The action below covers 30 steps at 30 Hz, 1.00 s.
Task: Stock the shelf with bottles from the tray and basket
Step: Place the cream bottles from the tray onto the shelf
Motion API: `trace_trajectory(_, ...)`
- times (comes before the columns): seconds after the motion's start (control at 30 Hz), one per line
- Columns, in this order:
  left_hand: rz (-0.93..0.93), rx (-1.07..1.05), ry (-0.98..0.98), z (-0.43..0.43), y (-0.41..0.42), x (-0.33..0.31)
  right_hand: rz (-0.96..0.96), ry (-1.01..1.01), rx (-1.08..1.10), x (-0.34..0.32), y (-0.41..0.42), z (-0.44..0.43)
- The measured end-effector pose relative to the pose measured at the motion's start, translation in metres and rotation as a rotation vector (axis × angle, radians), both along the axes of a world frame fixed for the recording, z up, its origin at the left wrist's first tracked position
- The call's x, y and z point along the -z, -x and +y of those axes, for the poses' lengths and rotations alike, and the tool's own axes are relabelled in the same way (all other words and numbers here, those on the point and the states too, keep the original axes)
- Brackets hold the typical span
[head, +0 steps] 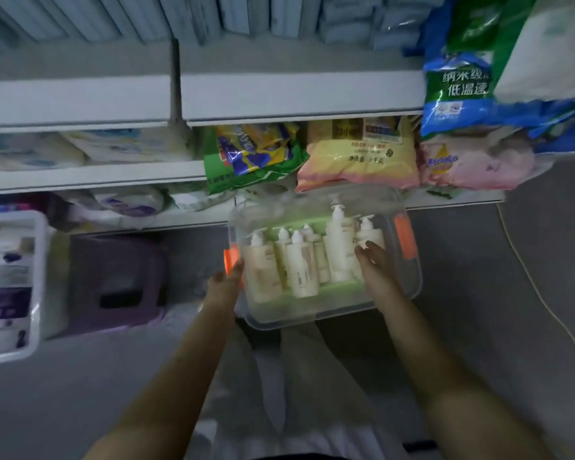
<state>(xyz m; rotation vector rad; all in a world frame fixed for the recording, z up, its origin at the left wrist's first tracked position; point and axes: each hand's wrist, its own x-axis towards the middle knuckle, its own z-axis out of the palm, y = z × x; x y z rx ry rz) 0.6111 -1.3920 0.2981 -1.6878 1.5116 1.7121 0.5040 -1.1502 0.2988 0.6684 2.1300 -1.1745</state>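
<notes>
Head view. A clear plastic tray with rounded corners (312, 322) sits just before the front edge of the lowest white shelf board (186, 220).

Cream pump bottles (301, 270) stand upright and packed together inside it; 6 pump heads show. The tallest cream bottle (337, 250) is right of centre. A shorter cream bottle (367, 232) stands beside it, toward the tray's right wall.

There are 2 orange clips, 1 at the left wall (228, 262) and 1 at the right wall (404, 237).

Left hand (226, 283): outside the left wall, fingers fairly straight, resting against the wall at the orange clip and gripping nothing.

Right hand (374, 263): inside the tray near its right wall, fingers spread and loose. The tips touch the shorter bottle without closing round it. The frame is blurred here.

A white plastic basket (39, 270) at the far left holds purple-and-white packs (7, 277). A purple plastic stool (113, 283) stands between basket and tray.

On the shelf board above lie a green-yellow-blue bag (253, 154), a pink-and-yellow bag (359, 157) and a pale pink bag (472, 164).

A yellow cable (545, 300) runs over the grey floor, right.
</notes>
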Motion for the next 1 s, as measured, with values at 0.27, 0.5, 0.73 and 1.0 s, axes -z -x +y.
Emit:
trace_trajectory(0.27,-0.003,-0.198,0.113,0.033,0.020,0.027,-0.082,-0.028,-0.101,0.061,0.021,0.010)
trace_trajectory(0.5,-0.027,-0.232,0.200,0.031,0.023,0.047,-0.032,-0.098,-0.152,0.088,0.023,-0.007)
trace_trajectory(0.73,-0.061,-0.226,0.233,0.029,0.021,0.055,-0.016,-0.091,-0.025,0.101,0.019,-0.020)
trace_trajectory(1.0,-0.064,-0.238,0.247,0.030,0.021,0.058,-0.072,-0.088,-0.157,0.114,0.023,-0.016)
